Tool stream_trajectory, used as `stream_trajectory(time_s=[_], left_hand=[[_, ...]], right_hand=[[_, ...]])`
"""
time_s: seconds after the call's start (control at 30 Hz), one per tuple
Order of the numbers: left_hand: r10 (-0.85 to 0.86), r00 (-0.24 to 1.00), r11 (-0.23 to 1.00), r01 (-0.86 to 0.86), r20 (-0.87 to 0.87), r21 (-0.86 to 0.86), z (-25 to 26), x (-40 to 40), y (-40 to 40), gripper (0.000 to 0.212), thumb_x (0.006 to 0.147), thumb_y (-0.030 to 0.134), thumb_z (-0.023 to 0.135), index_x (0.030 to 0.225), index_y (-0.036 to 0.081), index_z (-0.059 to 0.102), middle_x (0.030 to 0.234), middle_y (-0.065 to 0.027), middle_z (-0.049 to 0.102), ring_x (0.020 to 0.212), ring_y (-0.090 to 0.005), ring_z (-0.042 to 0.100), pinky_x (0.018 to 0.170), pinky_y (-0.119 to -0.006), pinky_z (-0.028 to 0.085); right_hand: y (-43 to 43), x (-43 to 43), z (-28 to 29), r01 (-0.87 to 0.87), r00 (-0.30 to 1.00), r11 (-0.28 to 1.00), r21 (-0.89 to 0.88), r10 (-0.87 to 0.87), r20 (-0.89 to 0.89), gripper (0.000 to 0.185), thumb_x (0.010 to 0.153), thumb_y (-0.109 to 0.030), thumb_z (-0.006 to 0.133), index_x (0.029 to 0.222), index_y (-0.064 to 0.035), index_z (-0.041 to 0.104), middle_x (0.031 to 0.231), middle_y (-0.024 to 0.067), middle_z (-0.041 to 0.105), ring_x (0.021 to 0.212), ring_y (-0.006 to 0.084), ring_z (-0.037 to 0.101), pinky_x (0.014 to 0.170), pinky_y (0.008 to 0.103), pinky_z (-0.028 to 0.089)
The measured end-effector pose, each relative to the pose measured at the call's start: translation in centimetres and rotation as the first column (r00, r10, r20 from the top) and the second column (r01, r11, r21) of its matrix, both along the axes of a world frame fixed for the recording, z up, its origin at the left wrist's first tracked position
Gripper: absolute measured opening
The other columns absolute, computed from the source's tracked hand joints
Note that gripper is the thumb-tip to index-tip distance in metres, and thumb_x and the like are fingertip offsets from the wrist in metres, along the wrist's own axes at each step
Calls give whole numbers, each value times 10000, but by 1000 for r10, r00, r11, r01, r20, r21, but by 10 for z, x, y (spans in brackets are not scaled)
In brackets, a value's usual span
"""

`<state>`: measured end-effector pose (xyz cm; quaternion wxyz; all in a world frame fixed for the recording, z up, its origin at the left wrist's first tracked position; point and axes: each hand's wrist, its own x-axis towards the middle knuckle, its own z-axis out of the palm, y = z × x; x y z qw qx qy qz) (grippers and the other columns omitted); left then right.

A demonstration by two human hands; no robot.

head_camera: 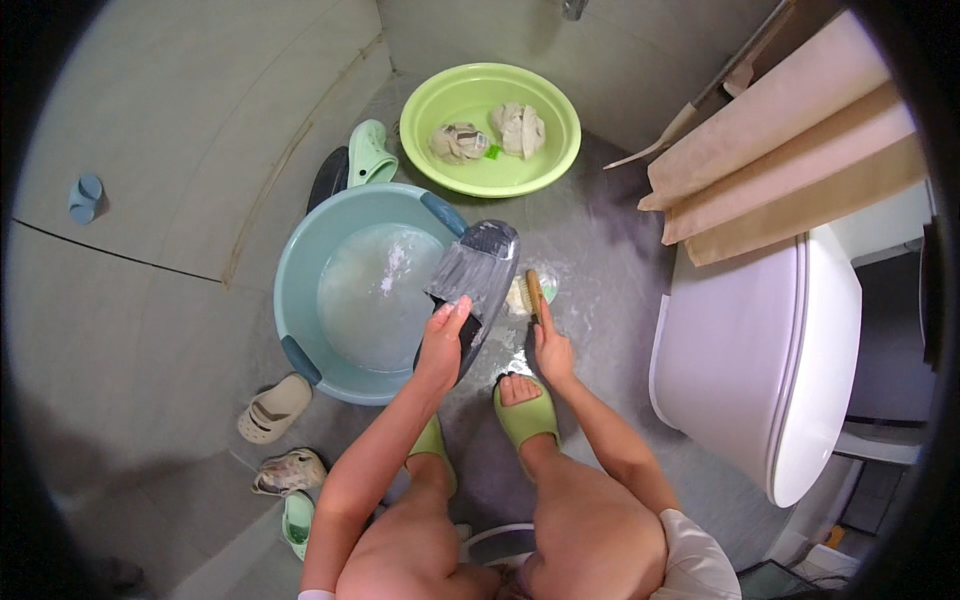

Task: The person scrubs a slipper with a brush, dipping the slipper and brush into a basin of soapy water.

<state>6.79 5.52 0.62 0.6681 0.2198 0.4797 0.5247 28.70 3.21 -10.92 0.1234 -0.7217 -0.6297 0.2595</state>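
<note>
My left hand [442,341] grips a dark slide sandal [476,277] by its open end, thumb on top, with whitish suds smeared over the strap. The sandal is tilted over the right rim of a blue plastic basin [289,247] that holds cloudy water. My right hand [553,352] holds a wooden scrubbing brush [534,291] by its handle, bristles facing left. Beside and partly behind the brush, a small foamy item [517,296] rests on the wet floor; what it is cannot be told.
A green basin [416,161] with bundled pale cloth or shoes stands beyond. Mint clogs [369,154], a beige clog [274,409], a patterned shoe [291,472] and another mint clog [298,521] lie at left. A white toilet [742,360] and a hanging beige curtain [780,135] are at right.
</note>
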Motion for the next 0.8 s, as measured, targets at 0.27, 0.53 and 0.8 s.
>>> stream_trajectory(time_s=[0.27,0.53,0.8], left_hand=[[-7,998,999,4,-64,-48,19,0,1,197,997,255,595,892,91,620,875,81,539,833,-21,444,763,-215,376],[-21,946,1000,13,-323,-25,6,-19,-11,238,1003,278,581,883,74,616,869,76,544,821,-32,454,750,-220,381],[198,968,977,-208,-153,-56,-2,-4,-10,208,994,232,603,851,82,613,852,74,562,783,-35,469,717,-233,390]], right_hand=[[3,4,-1,-127,989,990,58,123,78,575,988,-212,492,1526,-302,310,900,267,672,700,458,652,640,547,521],[1,-10,69,159,909,967,197,-66,-411,574,973,-132,534,1513,-247,377,924,206,677,722,365,667,685,402,529],[9,-19,121,2,930,897,442,161,-331,534,978,-113,548,1493,-143,411,1116,251,665,925,348,698,784,381,528]])
